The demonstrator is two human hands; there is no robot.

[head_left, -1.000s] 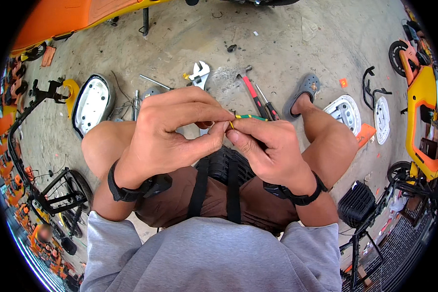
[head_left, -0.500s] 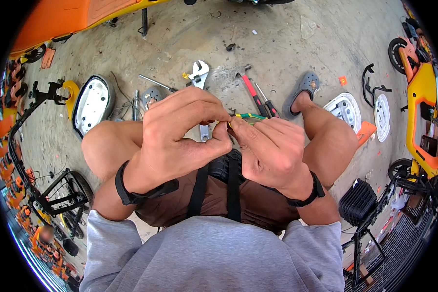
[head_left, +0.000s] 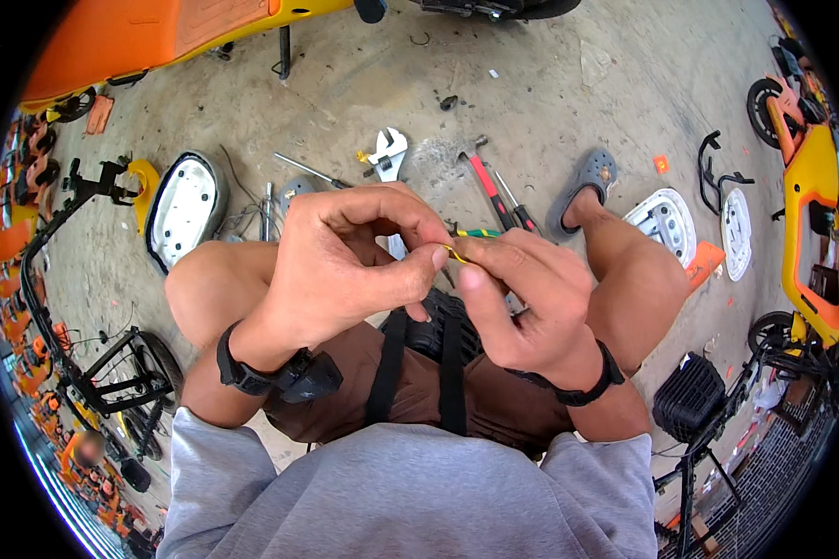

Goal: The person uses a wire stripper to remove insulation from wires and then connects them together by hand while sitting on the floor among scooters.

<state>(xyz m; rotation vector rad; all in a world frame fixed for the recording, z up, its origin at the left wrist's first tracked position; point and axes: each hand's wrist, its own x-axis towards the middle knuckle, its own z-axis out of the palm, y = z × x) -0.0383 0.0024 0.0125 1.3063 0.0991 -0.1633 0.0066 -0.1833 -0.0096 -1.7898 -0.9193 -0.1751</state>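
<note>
A thin yellow wire (head_left: 454,253) stretches between my fingertips, above my lap. My left hand (head_left: 345,247) pinches one end of it between thumb and forefinger. The thumb and fingers of my right hand (head_left: 536,293) close on the wire just beside that pinch, and they hide part of it. Behind the right hand's knuckles a green and yellow wire (head_left: 478,233) shows; where it leads is hidden.
On the concrete floor ahead lie an adjustable wrench (head_left: 391,154), a red-handled hammer (head_left: 488,182) and screwdrivers, one of them long and thin (head_left: 306,168). White-lined shells (head_left: 185,210) rest at both sides. A yellow frame (head_left: 806,224) stands far right, an orange vehicle body (head_left: 149,42) at top left.
The fingertips have drawn slightly apart, so more of the yellow wire shows between them. My right thumb has spread away from its fingers. The whole view has shifted slightly.
</note>
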